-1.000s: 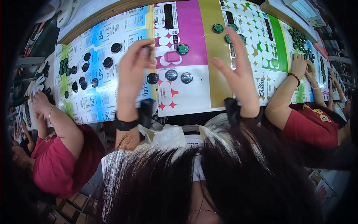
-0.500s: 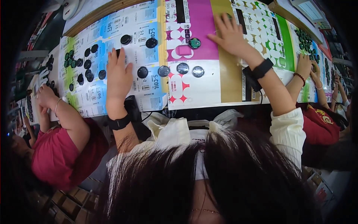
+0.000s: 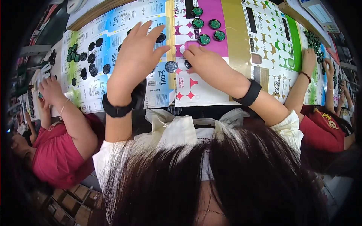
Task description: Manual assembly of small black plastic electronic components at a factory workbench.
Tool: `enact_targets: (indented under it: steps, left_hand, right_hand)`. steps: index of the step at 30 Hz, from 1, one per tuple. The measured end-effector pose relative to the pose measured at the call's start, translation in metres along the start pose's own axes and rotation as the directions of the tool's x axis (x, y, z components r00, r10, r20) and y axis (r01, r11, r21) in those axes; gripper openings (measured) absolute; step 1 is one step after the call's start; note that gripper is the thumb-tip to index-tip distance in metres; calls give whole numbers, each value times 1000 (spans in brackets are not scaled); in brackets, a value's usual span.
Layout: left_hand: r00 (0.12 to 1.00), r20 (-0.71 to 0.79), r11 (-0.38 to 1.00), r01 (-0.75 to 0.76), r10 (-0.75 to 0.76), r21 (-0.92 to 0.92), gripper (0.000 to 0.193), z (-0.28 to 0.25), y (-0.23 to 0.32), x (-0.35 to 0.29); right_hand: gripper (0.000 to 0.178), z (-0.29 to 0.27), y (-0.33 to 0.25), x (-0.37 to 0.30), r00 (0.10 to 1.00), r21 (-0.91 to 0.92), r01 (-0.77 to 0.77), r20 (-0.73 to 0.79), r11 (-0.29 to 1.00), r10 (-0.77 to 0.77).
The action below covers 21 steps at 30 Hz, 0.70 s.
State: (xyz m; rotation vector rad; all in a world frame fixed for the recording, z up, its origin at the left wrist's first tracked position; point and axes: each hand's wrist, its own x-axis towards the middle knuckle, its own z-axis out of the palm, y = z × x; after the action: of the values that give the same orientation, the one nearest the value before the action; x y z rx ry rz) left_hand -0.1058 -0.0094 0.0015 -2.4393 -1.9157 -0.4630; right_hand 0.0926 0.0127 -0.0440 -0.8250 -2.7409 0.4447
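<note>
My left hand (image 3: 136, 60) hovers over the printed sheets with its fingers spread. Beyond its thumb lies a black round part (image 3: 161, 37), and others are partly covered by the hand. My right hand (image 3: 208, 62) is to the right, its thumb and fingers closed around the edge of a small dark disc (image 3: 187, 64). Just left of that, a dark disc with a clear, shiny top (image 3: 171, 66) lies flat. Several round parts with green circuit boards (image 3: 204, 39) rest on the magenta area beyond my right hand.
More black round parts (image 3: 91, 58) are scattered at the left, beside a green-topped cluster (image 3: 72, 54). Co-workers' hands work at both sides, a left one (image 3: 52, 90) and a right one (image 3: 309, 62). A wooden ledge (image 3: 94, 15) edges the table's far side.
My right hand came left and nearer, from the tan strip to the dark disc. My left hand shifted right with its fingers spreading. More green-board parts now show on the magenta area.
</note>
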Motion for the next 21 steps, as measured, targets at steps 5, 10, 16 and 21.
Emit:
enact_targets:
  steps: [5, 10, 16, 21]
  left_hand:
    - [985, 173, 985, 18, 12, -170, 34, 6, 24, 53]
    - [987, 134, 995, -78, 87, -70, 28, 55, 37, 91]
    - [993, 114, 994, -4, 17, -108, 27, 68, 50, 100]
    - [995, 84, 922, -17, 54, -387, 23, 64, 46, 95]
  right_hand:
    - [20, -6, -8, -2, 999, -134, 45, 34, 990, -41]
    - [15, -14, -1, -13, 999, -71, -26, -44, 997, 23]
    - [15, -39, 7, -41, 943, 252, -143, -260, 957, 210]
    - [20, -68, 2, -55, 826, 640, -206, -291, 740, 482]
